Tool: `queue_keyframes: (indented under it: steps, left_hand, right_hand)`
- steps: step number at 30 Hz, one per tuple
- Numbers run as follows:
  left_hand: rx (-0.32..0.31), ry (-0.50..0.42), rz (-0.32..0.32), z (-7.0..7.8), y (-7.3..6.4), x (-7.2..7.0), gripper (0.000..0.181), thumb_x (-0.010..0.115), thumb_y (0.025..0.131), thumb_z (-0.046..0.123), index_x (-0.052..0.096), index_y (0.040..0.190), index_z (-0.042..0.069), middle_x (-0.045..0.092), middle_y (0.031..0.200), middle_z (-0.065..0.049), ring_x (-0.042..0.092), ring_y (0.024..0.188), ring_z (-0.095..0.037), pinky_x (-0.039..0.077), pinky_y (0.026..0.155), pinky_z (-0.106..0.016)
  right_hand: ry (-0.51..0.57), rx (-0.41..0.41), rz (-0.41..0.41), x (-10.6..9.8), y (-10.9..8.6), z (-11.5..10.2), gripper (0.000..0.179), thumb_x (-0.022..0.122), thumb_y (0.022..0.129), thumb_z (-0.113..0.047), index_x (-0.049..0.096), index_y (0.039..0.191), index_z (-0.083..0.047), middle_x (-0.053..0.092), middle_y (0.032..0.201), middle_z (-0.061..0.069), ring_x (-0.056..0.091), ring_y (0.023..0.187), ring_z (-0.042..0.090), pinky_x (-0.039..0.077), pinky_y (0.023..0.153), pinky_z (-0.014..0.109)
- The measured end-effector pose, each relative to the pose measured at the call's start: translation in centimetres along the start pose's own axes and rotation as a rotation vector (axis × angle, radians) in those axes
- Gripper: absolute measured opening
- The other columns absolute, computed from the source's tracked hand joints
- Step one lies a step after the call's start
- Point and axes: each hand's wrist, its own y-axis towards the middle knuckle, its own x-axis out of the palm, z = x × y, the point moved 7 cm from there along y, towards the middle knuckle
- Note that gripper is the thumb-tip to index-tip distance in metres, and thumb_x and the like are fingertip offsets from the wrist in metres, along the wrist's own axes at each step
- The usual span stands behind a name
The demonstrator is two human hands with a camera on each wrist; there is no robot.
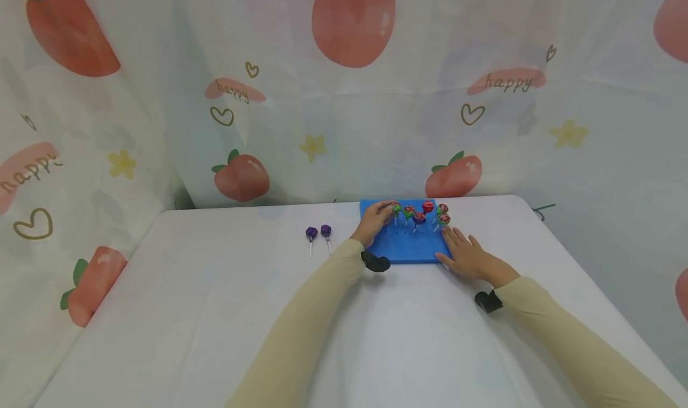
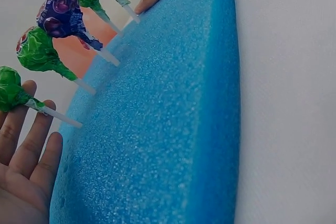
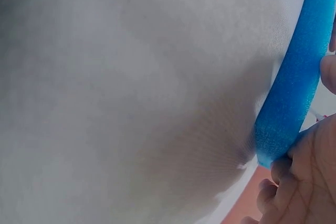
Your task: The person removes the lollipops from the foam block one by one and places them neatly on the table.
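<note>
A blue foam board (image 1: 408,252) lies on the white table with several wrapped lollipops standing in it. My left hand (image 1: 372,221) is at the board's far left, pinching the head of a green lollipop (image 2: 9,88); its stick meets the foam, and the thumb is hidden in the left wrist view. My right hand (image 1: 466,257) rests against the board's right edge with fingers fairly straight and the thumb on the foam. Near the board's middle stands a purple lollipop (image 1: 418,218), with a red lollipop (image 1: 427,206) behind it.
Left of the board, two purple lollipops, one nearer the edge (image 1: 312,233) and one closer to the board (image 1: 325,230), lie on the table (image 1: 215,312). A fruit-printed cloth (image 1: 344,109) hangs behind the table. Dark bands sit on both wrists.
</note>
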Motion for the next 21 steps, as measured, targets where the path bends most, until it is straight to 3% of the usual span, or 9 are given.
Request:
queue_keyframes:
  steps: [13, 21]
  left_hand:
    - [0.059, -0.156, 0.042, 1.1, -0.6, -1.1, 0.036, 0.044, 0.100, 0.018, 0.049, 0.133, 0.003, 0.057, 0.129, -0.018, 0.055, 0.122, -0.027, 0.046, 0.102, -0.032]
    - [0.058, -0.158, 0.005, 2.0, -1.8, -2.0, 0.036, 0.044, 0.100, 0.018, 0.049, 0.133, 0.004, 0.058, 0.130, -0.017, 0.055, 0.122, -0.026, 0.046, 0.102, -0.030]
  right_hand:
    - [-0.024, 0.000, 0.002, 0.0, 0.2, 0.0, 0.078, 0.042, 0.097, -0.043, 0.014, 0.143, 0.014, 0.010, 0.152, 0.033, 0.010, 0.138, 0.052, 0.007, 0.109, 0.069]
    - [-0.021, -0.001, 0.002, 0.1, 0.2, 0.0, 0.079, 0.042, 0.097, -0.044, 0.014, 0.143, 0.014, 0.011, 0.152, 0.033, 0.010, 0.138, 0.053, 0.007, 0.109, 0.069]
